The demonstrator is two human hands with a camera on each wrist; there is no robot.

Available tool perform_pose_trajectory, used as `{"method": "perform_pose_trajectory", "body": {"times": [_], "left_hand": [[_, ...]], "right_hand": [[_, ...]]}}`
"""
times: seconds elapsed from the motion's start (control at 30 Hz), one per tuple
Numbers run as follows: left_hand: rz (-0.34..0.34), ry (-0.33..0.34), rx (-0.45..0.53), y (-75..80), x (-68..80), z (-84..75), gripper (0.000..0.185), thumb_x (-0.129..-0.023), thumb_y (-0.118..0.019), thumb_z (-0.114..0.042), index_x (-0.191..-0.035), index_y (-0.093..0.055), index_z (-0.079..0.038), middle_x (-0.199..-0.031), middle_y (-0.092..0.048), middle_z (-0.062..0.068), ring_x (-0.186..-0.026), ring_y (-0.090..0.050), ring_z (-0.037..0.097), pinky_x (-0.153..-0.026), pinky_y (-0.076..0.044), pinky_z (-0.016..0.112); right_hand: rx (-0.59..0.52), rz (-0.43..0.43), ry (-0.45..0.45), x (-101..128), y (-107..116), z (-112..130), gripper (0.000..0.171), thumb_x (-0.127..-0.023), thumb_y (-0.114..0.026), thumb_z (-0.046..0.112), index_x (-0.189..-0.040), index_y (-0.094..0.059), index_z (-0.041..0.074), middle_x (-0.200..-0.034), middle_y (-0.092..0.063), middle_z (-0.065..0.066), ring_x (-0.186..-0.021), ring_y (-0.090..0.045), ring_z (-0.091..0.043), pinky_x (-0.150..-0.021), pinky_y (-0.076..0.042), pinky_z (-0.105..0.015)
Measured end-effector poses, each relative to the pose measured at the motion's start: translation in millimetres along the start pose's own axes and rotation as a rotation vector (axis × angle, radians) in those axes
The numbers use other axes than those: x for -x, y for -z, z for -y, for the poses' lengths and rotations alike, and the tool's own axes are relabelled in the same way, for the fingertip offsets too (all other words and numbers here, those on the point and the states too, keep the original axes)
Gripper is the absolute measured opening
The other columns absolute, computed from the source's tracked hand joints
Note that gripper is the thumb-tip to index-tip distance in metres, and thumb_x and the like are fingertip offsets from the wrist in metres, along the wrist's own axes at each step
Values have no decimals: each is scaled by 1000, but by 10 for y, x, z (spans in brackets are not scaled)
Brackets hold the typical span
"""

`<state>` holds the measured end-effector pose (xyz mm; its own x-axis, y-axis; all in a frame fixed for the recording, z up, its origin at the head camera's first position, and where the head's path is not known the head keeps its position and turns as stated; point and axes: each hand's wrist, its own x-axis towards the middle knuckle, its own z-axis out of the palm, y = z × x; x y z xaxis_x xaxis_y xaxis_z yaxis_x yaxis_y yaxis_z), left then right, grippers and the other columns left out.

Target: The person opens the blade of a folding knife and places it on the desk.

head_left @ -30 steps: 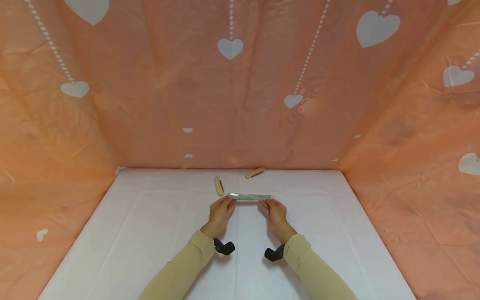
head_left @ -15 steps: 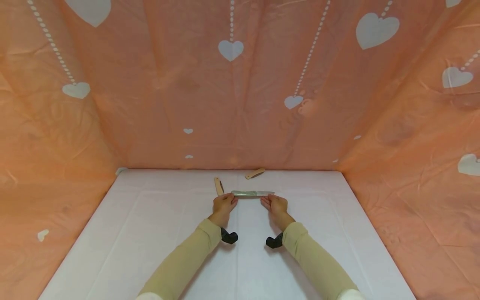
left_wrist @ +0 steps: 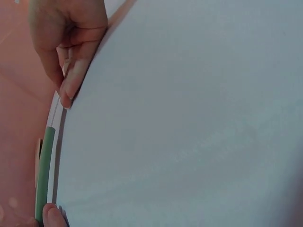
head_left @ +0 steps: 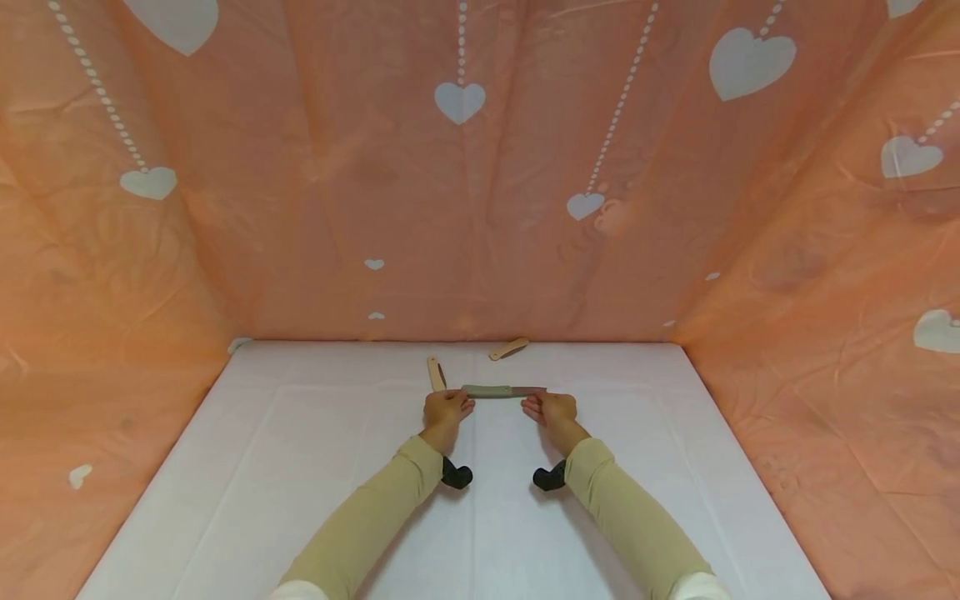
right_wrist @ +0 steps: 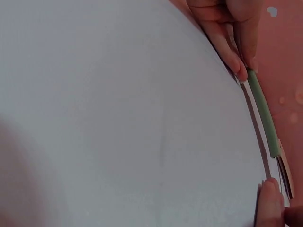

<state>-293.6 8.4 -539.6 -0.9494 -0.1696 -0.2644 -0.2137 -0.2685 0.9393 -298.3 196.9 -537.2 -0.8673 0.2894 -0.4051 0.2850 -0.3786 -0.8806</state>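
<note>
Two folded knives (head_left: 436,373) (head_left: 509,347) lie beyond the hands; the counter (head_left: 262,467) stays bare left, right and near.

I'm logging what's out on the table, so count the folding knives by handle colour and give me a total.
Green-handled knife, held between left hand and right hand: 1
Tan-handled knives, one beside the left hand, one near the back edge: 2
Total: 3

A matt green-handled knife (head_left: 495,391) with a metal blade lies over smooth white cloth (head_left: 300,467).
</note>
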Motion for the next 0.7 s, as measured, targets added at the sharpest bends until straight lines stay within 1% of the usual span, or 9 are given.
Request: {"method": "perform_pose_trajectory", "body": {"times": [0.07, 0.17, 0.33, 0.47, 0.6, 0.7], "left_hand": [[-12, -4, -11, -7, 7, -12, 21, -88, -59, 2, -104, -58, 17, -92, -64, 27, -80, -66, 28, -73, -55, 33], [-26, -4, -10, -19, 15, -30, 20, -88, -60, 3, -103, -58, 17, -92, -63, 28, -79, -67, 28, -73, -55, 34], [-45, 1, -19, -29, 23, -50, 18, -87, -60, 5, -100, -59, 17, -97, -62, 30, -79, -66, 29, -72, -55, 33], [-49, 3, -35, -23, 32, -48, 17, -87, -60, 4, -100, -60, 15, -99, -62, 30, -81, -66, 30, -72, -55, 33], [-42, -8, -47, 2, 42, -37, 17, -87, -61, 3, -100, -60, 14, -98, -63, 28, -80, -67, 28, -72, -55, 32], [-45, -38, -99, 42, 29, -29, 20, -89, -61, -2, -102, -61, 12, -96, -65, 24, -77, -67, 25, -69, -56, 30]], "right_hand": [[15, 3, -6, -2, 4, 13, 27, -92, -51, -2, -109, -53, -22, -69, -66, -17, -67, -68, -23, -66, -56, -33], [27, 9, -26, -7, 19, 26, 28, -92, -52, 0, -111, -53, -20, -72, -66, -17, -71, -68, -25, -67, -56, -33], [51, 19, -37, 3, 30, 41, 31, -94, -49, 1, -118, -48, -18, -87, -66, -25, -80, -67, -30, -70, -55, -35], [57, 20, -36, 23, 18, 48, 32, -94, -48, 0, -120, -46, -18, -96, -64, -29, -86, -65, -32, -73, -55, -36], [50, 31, -24, 22, 16, 37, 33, -93, -49, 0, -119, -46, -20, -94, -64, -29, -84, -66, -32, -74, -54, -37], [59, 48, -4, 6, 27, 20, 32, -93, -50, 1, -117, -48, -20, -88, -65, -26, -77, -68, -29, -72, -55, -37]]}}
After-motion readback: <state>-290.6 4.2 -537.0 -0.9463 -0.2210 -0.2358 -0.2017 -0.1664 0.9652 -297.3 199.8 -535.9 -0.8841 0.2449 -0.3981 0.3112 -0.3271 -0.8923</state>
